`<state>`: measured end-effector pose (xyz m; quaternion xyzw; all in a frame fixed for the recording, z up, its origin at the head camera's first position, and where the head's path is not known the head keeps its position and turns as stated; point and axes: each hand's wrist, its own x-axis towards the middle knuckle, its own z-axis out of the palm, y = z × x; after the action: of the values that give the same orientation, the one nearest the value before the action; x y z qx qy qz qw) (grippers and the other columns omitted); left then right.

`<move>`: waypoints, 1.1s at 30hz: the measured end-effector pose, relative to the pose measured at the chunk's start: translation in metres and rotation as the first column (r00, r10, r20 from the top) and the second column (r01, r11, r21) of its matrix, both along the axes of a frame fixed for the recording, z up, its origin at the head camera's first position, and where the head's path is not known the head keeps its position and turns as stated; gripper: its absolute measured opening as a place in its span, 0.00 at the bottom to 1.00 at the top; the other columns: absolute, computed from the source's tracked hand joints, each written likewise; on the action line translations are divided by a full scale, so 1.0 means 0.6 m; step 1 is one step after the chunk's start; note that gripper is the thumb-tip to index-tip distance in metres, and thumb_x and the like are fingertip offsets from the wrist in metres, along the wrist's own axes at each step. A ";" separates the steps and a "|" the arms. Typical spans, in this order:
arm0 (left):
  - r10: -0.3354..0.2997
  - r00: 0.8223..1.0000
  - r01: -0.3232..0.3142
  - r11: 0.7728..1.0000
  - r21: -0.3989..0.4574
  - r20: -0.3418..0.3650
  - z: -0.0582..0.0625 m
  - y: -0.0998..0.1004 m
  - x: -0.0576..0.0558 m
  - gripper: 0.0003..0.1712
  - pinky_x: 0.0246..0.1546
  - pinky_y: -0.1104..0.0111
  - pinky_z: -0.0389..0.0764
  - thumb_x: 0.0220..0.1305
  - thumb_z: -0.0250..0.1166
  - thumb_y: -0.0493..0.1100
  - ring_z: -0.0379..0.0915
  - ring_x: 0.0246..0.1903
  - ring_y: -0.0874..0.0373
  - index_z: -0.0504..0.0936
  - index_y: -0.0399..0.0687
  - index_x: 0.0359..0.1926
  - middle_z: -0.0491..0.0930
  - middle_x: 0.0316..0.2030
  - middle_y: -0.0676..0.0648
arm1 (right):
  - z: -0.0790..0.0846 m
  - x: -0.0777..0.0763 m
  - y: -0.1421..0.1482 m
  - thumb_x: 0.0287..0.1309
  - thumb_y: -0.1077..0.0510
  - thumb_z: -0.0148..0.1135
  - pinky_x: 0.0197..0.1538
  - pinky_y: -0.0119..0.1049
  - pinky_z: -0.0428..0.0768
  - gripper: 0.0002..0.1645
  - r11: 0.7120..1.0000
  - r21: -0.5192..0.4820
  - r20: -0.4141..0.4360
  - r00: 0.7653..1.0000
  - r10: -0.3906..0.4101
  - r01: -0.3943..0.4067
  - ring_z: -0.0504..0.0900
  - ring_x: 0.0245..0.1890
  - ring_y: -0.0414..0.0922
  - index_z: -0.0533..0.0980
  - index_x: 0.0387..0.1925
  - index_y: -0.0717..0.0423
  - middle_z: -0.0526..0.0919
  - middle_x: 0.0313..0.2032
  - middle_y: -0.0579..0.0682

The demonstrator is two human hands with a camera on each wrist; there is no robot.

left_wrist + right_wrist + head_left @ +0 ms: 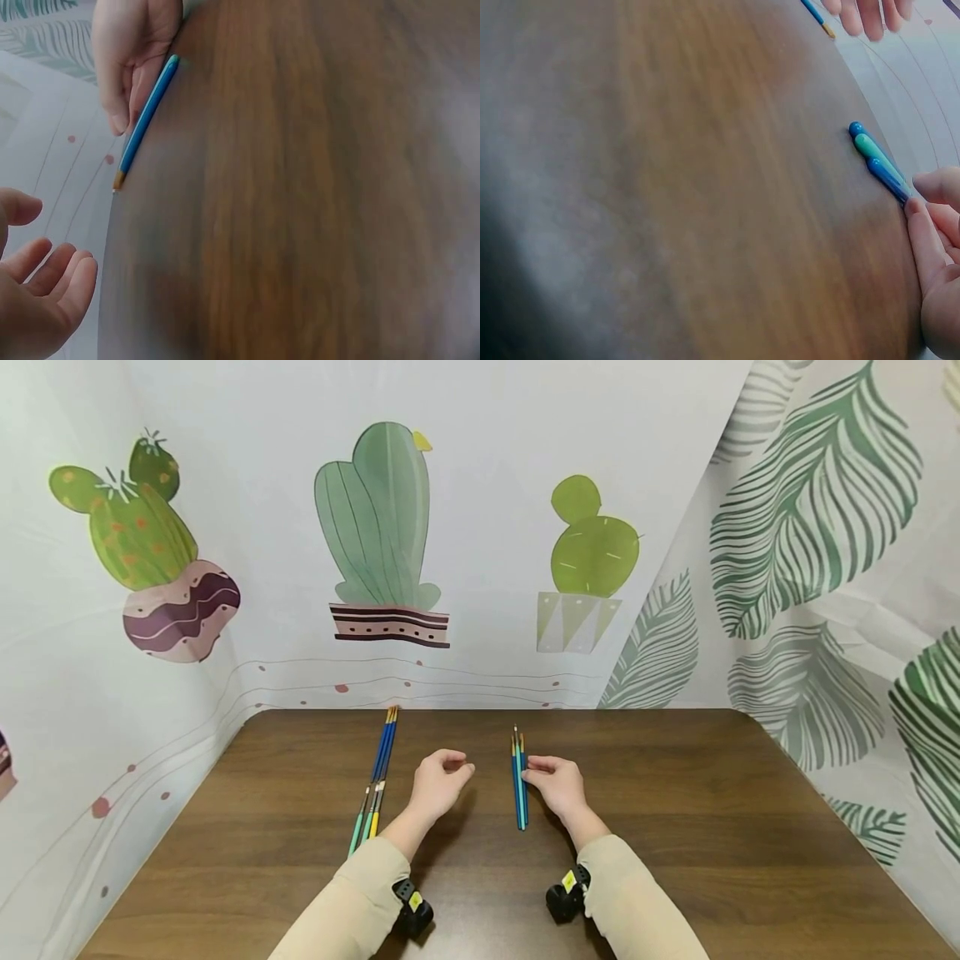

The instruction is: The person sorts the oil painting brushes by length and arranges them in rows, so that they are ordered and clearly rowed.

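Note:
Three paintbrushes (520,785), two blue and one turquoise, lie side by side on the table, bristles pointing to the back. At their right edge, the thumb and fingertips of my right hand (557,783) meet the handles about midway. The right wrist view shows the rounded handle ends (877,161) together, with the right hand (937,240) right at the nearest blue one. My left hand (441,783) hovers to the left of these brushes, thumb and fingers loosely bent with a gap between them and nothing held.
Left of my left hand lie more brushes: blue ones (385,743) at the back edge and green and yellow ones (367,814) nearer me, partly hidden by my left sleeve (352,893). The brown table (712,827) ends at a cactus-print cloth (495,568) behind.

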<state>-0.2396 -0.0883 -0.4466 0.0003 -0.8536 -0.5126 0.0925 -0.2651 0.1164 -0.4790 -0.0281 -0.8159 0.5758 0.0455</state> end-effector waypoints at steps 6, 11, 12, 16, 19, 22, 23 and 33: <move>-0.016 1.000 0.015 1.000 0.014 0.024 -0.004 0.022 -0.007 0.17 0.43 0.60 0.79 0.56 0.65 0.42 0.79 0.40 0.51 0.81 0.36 0.44 0.83 0.38 0.43 | 0.002 0.000 -0.001 0.50 0.61 0.68 0.50 0.43 0.81 0.18 1.000 0.002 0.003 1.000 -0.004 0.004 0.85 0.44 0.50 0.81 0.45 0.64 0.85 0.42 0.59; -0.043 0.998 0.042 0.998 0.043 0.040 -0.008 0.042 -0.014 0.17 0.44 0.59 0.80 0.58 0.64 0.42 0.79 0.42 0.49 0.81 0.35 0.45 0.83 0.40 0.41 | 0.004 -0.001 -0.001 0.50 0.61 0.68 0.49 0.42 0.81 0.18 1.000 0.003 0.001 1.000 -0.008 0.008 0.85 0.44 0.50 0.81 0.45 0.63 0.85 0.42 0.59; -0.047 0.998 0.045 0.998 0.050 0.045 -0.009 0.046 -0.015 0.17 0.45 0.59 0.79 0.58 0.64 0.42 0.79 0.42 0.49 0.81 0.35 0.45 0.83 0.40 0.41 | 0.004 -0.001 -0.002 0.50 0.61 0.68 0.48 0.41 0.81 0.18 1.000 0.004 -0.001 1.000 -0.007 0.007 0.85 0.44 0.50 0.81 0.45 0.64 0.85 0.42 0.60; -0.062 0.995 0.056 0.994 0.089 0.075 -0.011 0.062 -0.016 0.17 0.46 0.58 0.79 0.59 0.64 0.41 0.78 0.44 0.48 0.80 0.34 0.46 0.82 0.41 0.40 | 0.006 0.001 -0.003 0.50 0.62 0.68 0.48 0.41 0.82 0.18 1.000 -0.008 0.001 1.000 -0.006 0.006 0.85 0.44 0.50 0.81 0.45 0.64 0.85 0.42 0.60; -0.072 0.992 0.060 0.991 0.120 0.100 -0.014 0.074 -0.018 0.17 0.45 0.60 0.78 0.60 0.63 0.41 0.77 0.44 0.50 0.80 0.35 0.47 0.82 0.41 0.40 | 0.007 0.002 -0.003 0.50 0.62 0.68 0.48 0.41 0.82 0.18 1.000 -0.010 0.002 1.000 -0.006 0.006 0.85 0.44 0.51 0.81 0.45 0.65 0.85 0.41 0.61; -0.092 0.987 0.069 0.982 0.175 0.131 -0.017 0.084 -0.019 0.16 0.37 0.65 0.79 0.61 0.61 0.40 0.78 0.37 0.52 0.80 0.34 0.47 0.82 0.38 0.41 | 0.007 0.002 -0.002 0.51 0.62 0.67 0.49 0.42 0.81 0.19 1.000 -0.008 0.004 1.000 -0.003 0.003 0.84 0.44 0.51 0.81 0.46 0.65 0.85 0.42 0.61; -0.100 0.985 0.071 0.977 0.201 0.143 -0.016 0.088 -0.019 0.16 0.35 0.67 0.79 0.61 0.61 0.40 0.78 0.36 0.53 0.80 0.34 0.47 0.81 0.37 0.41 | 0.007 0.002 -0.002 0.51 0.62 0.67 0.49 0.42 0.81 0.19 1.000 -0.010 0.004 1.000 -0.001 0.001 0.84 0.44 0.51 0.81 0.46 0.65 0.85 0.42 0.61; -0.172 0.966 0.086 0.918 0.387 0.193 -0.017 0.111 -0.021 0.16 0.42 0.61 0.83 0.65 0.53 0.36 0.79 0.45 0.45 0.77 0.28 0.49 0.79 0.44 0.33 | 0.007 0.003 -0.002 0.50 0.64 0.67 0.48 0.41 0.82 0.20 0.999 -0.048 0.008 1.000 0.025 -0.025 0.85 0.44 0.53 0.79 0.47 0.67 0.85 0.42 0.63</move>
<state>-0.2520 -0.0216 -0.4570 0.0189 -0.7429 -0.6679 -0.0400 -0.2636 0.1154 -0.4746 -0.0215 -0.8021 0.5958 0.0342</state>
